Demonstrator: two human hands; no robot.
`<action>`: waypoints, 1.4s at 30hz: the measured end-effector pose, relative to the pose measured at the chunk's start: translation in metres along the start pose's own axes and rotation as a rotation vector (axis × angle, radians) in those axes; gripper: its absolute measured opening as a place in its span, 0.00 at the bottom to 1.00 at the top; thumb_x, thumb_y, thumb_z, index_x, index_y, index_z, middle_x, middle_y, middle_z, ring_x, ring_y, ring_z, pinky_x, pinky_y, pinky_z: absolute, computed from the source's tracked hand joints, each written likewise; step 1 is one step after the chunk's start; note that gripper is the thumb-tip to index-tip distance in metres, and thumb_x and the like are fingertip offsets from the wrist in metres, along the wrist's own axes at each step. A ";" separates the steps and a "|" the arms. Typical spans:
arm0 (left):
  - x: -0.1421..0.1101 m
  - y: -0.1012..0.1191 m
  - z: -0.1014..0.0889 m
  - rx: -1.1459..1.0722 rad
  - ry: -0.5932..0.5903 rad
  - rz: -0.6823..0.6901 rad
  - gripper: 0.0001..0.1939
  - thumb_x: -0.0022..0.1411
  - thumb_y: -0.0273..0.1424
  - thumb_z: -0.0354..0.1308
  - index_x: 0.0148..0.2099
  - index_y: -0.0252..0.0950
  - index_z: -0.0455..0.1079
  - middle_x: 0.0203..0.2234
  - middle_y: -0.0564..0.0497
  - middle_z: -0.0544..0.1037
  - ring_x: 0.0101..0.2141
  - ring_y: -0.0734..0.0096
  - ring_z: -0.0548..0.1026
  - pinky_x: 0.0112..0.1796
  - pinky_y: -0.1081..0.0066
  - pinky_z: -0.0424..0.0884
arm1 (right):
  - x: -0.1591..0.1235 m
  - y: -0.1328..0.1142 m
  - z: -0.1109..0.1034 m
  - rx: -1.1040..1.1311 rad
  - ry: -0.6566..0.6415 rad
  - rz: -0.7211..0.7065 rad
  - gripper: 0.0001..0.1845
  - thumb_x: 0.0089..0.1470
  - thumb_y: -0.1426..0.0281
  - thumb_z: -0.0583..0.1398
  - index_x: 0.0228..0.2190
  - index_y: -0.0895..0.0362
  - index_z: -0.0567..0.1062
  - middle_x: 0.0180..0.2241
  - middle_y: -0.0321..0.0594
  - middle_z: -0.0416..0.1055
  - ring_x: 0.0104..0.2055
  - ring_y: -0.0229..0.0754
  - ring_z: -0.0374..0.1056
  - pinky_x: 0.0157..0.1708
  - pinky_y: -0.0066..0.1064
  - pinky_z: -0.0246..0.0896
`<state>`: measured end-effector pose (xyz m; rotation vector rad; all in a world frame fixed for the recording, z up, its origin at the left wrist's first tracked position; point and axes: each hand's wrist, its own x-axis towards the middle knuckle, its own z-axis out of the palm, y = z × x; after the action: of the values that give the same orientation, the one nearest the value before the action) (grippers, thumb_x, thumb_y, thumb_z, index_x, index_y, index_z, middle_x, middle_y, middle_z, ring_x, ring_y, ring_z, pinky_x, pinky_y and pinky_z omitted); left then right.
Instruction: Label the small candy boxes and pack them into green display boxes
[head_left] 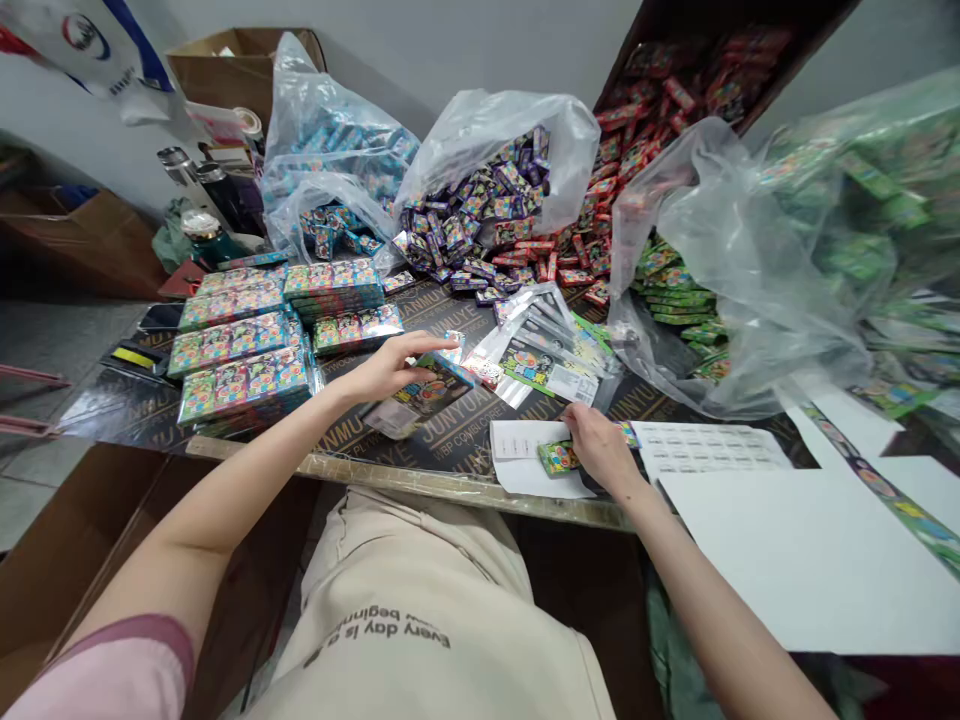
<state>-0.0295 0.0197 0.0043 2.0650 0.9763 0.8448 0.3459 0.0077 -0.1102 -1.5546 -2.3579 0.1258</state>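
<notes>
My left hand is over the table's front part, its fingers closed on the edge of a clear plastic pouch with a dark printed face. A small blue-and-white packet shows just past its fingertips. My right hand is bent above a white label sheet, thumb and fingers pinched together; what they hold, if anything, is hidden. Under that hand a green printed strip lies across the sheet, partly covered. Between and beyond both hands, several clear pouches with green and black printing lie fanned out.
Stacks of wrapped multi-packs stand at left. Behind lie small packets in plastic bags: blue, purple and green, plus loose red ones. Bottles stand back left. White sheets cover the right side.
</notes>
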 end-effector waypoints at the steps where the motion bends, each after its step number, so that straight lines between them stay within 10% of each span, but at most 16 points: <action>1: -0.006 -0.001 0.002 -0.056 0.069 -0.011 0.19 0.59 0.30 0.60 0.54 0.38 0.72 0.42 0.45 0.76 0.42 0.65 0.73 0.42 0.68 0.67 | 0.005 -0.008 -0.003 0.048 0.075 0.013 0.10 0.59 0.69 0.50 0.35 0.58 0.70 0.32 0.50 0.72 0.36 0.51 0.68 0.37 0.40 0.61; 6: -0.028 -0.014 0.026 -0.232 0.278 -0.066 0.14 0.55 0.31 0.65 0.45 0.38 0.77 0.38 0.46 0.78 0.40 0.65 0.74 0.42 0.67 0.68 | 0.040 -0.092 -0.024 0.708 0.276 0.099 0.23 0.57 0.60 0.58 0.52 0.52 0.63 0.49 0.48 0.70 0.47 0.48 0.70 0.43 0.42 0.67; 12: -0.034 -0.002 0.037 -0.247 0.388 -0.112 0.13 0.54 0.34 0.66 0.42 0.38 0.78 0.37 0.46 0.78 0.40 0.66 0.75 0.39 0.69 0.70 | 0.065 -0.171 -0.033 1.203 0.212 0.074 0.23 0.53 0.64 0.63 0.51 0.48 0.66 0.38 0.37 0.76 0.40 0.42 0.73 0.44 0.38 0.68; 26: -0.033 0.015 0.041 0.132 0.465 0.184 0.06 0.60 0.29 0.61 0.40 0.37 0.78 0.31 0.49 0.78 0.32 0.73 0.76 0.34 0.73 0.72 | 0.064 -0.182 -0.043 1.112 0.270 0.048 0.23 0.52 0.69 0.64 0.50 0.49 0.68 0.29 0.32 0.75 0.33 0.39 0.73 0.42 0.36 0.69; 34: -0.044 0.010 0.041 0.254 0.455 0.265 0.06 0.62 0.29 0.59 0.41 0.37 0.76 0.34 0.47 0.77 0.32 0.74 0.76 0.33 0.75 0.72 | 0.042 -0.186 -0.033 0.709 0.452 -0.325 0.15 0.58 0.75 0.56 0.46 0.50 0.71 0.40 0.40 0.76 0.43 0.43 0.73 0.46 0.40 0.68; 42: -0.048 0.015 0.037 0.157 0.396 0.174 0.09 0.63 0.23 0.54 0.40 0.36 0.76 0.35 0.45 0.78 0.35 0.71 0.77 0.36 0.72 0.73 | 0.089 -0.177 -0.090 0.832 0.180 -0.017 0.08 0.52 0.63 0.62 0.30 0.55 0.74 0.47 0.44 0.70 0.52 0.47 0.65 0.45 0.37 0.62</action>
<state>-0.0197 -0.0384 -0.0166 2.1846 1.1085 1.3433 0.1849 0.0078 0.0368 -1.0675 -1.8011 0.8059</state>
